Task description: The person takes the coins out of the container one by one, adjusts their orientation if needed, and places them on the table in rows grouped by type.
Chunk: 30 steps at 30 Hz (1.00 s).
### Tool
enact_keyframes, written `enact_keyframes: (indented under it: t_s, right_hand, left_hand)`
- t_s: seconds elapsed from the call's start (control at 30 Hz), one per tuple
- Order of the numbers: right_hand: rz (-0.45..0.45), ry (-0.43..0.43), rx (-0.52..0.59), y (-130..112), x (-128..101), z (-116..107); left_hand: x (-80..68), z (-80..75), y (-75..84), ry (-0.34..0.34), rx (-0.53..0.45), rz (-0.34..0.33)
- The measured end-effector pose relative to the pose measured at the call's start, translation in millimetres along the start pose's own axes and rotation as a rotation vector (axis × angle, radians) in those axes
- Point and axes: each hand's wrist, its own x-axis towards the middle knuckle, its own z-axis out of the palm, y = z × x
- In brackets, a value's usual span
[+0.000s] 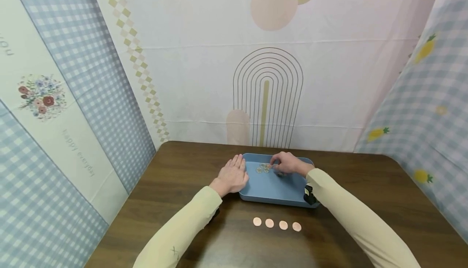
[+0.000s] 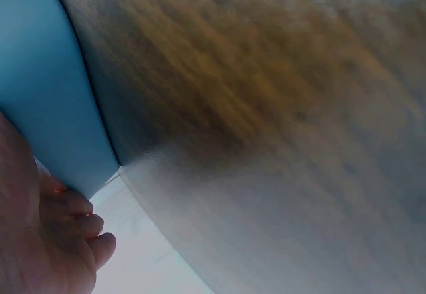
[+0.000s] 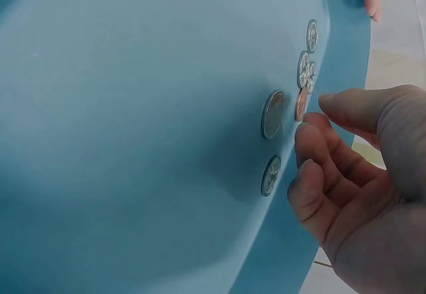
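I'm pinching the copper coin (image 3: 301,104) in my right hand (image 1: 289,163) fingers — left hand (image 1: 232,175) lying flat, steadying the blue tray (image 1: 272,188).

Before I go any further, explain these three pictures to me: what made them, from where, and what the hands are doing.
There is no machine here: a person wears three cameras. The big picture comes from the head, looking down at a brown table. The other two come from the wrists, so they show each hand very close.

On the table sits a blue tray with a few silvery coins and a copper coin inside. Four copper coins in a row lie on the table in front of the tray.

The left hand rests flat against the tray's left edge and holds nothing. The right hand reaches into the tray, its fingertips at the copper coin; whether it is already pinched I cannot tell.
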Motion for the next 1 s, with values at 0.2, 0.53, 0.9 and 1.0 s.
enact_keyframes:
  t_s: [0.2,0.53,0.9,1.0]
  right_hand:
    - [0.018,0.007,0.018,4,5,4]
    - [0.036,-0.011,0.024,2,12,7]
    - [0.056,-0.022,0.009,-2,13,8]
    - [0.066,-0.022,0.007,0,16,7]
  left_hand:
    - [1.8,0.3,1.6,-0.004,0.010,-0.001]
    - [1.0,0.2,0.6,-0.008,0.013,-0.001]
    - [0.6,-0.3,1.0,0.000,0.015,-0.001]
    - [3.5,-0.6,2.1,0.000,0.014,-0.011]
